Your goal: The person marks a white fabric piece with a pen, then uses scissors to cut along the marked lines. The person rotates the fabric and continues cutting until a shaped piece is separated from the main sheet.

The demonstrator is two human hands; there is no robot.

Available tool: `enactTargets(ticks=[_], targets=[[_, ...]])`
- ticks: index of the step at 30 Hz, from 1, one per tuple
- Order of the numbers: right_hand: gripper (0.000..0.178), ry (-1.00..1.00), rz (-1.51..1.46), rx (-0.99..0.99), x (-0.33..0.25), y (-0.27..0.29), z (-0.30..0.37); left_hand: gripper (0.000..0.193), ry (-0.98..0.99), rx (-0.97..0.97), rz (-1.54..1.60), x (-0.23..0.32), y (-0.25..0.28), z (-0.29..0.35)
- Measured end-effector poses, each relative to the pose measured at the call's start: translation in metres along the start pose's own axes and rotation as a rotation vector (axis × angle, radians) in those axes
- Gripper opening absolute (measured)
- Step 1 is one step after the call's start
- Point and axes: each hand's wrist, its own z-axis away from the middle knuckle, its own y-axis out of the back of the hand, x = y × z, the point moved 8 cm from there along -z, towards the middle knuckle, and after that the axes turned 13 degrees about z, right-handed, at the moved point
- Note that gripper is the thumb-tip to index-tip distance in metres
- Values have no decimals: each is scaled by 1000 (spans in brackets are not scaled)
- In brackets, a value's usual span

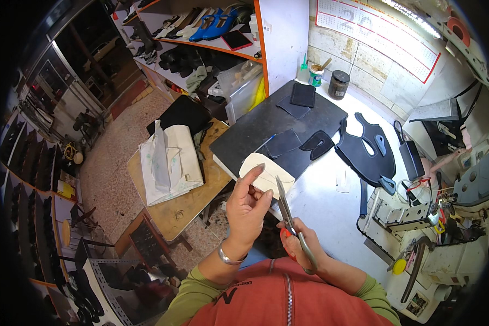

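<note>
A cream-coloured piece of card or paper [254, 160] with rounded corners and drawn lines is pinched between the thumb and fingers of my left hand [244, 213]. My right hand [308, 247] is closed around the handles of a pair of metal scissors [286, 209], one of them showing red. The blades point up and away from me, their tips overlapping the right part of the card. Whether they are cutting into it I cannot tell. Both hands are held just off the near edge of the white worktable [323, 217].
On the worktable lie a dark board [244, 125], black cut pieces [316, 144] and a black shaped panel [369, 146]. Bottles and a dark jar [339, 85] stand behind. A sewing machine [445, 250] is at right. Folded white cloth [171, 165] rests on a wooden table at left.
</note>
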Motion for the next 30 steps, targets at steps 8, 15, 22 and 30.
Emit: enactTargets(ticks=[8,15,22,30], targets=[[42,-9,-67,-29,6,-2,1,54,34,-56,51,2,1,-2],[33,-13,58,-52,-1,6,6,54,146,-116,61,8,0,-5],[32,25,128,-58,0,9,7,55,196,-195,46,9,5,-9],[40,-11,128,-95,3,10,9,55,209,-240,62,11,5,-11]])
